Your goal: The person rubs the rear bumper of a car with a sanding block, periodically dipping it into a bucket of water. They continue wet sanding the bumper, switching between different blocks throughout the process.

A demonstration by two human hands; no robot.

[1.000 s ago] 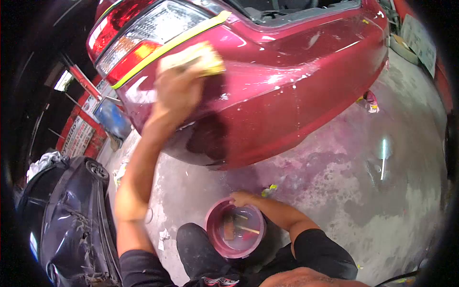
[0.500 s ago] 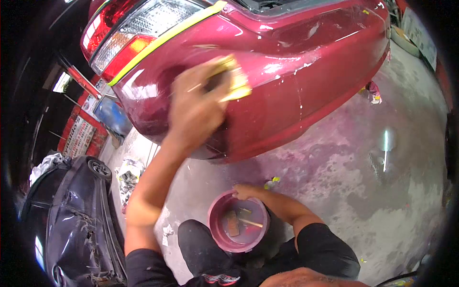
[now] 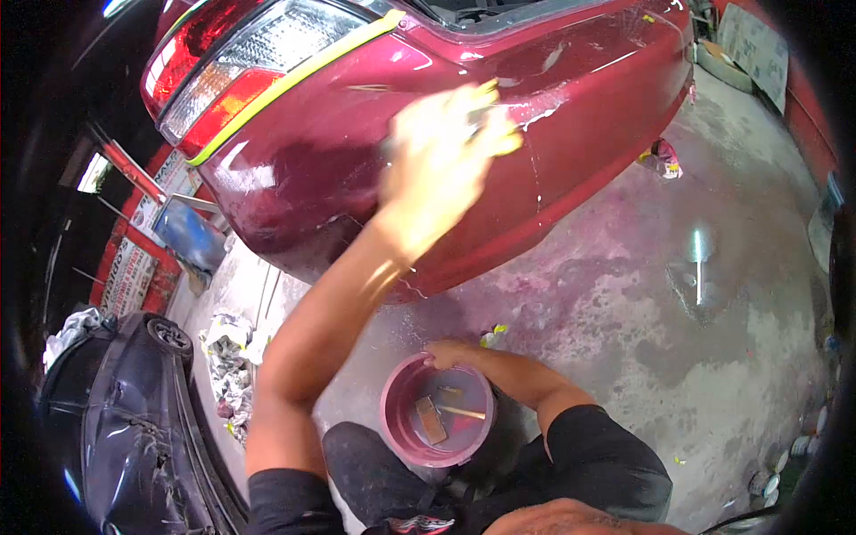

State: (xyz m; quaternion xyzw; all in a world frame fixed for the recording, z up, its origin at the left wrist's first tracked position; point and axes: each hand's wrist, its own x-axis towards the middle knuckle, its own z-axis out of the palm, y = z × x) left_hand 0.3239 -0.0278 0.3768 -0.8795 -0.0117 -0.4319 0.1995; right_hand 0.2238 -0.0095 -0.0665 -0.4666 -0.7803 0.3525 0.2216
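Note:
My left hand point(image 3: 437, 165), smeared by motion, presses a folded yellow sheet point(image 3: 508, 141) against the dark red car bumper point(image 3: 481, 214). White streaks and drips of liquid mark the bumper beside it. Yellow tape point(image 3: 299, 85) edges the tail light point(image 3: 267, 67) at upper left. Below, my right hand point(image 3: 448, 354) has its fingers curled over the rim of a pink bucket point(image 3: 390, 415). Murky liquid, a brown rectangular block point(image 3: 432, 420) and a pale stick point(image 3: 463, 413) are inside it.
A damaged dark car point(image 3: 134, 410) stands at the lower left, near crumpled paper point(image 3: 229, 357). Behind is a blue drum point(image 3: 189, 234). The concrete floor point(image 3: 615, 339) is wet and stained pink in places. A yellow scrap point(image 3: 493, 335) lies by the bucket.
My left hand has slid right and slightly up along the bumper with the yellow sheet. My right hand stays on the bucket rim. The whole view has shifted a little.

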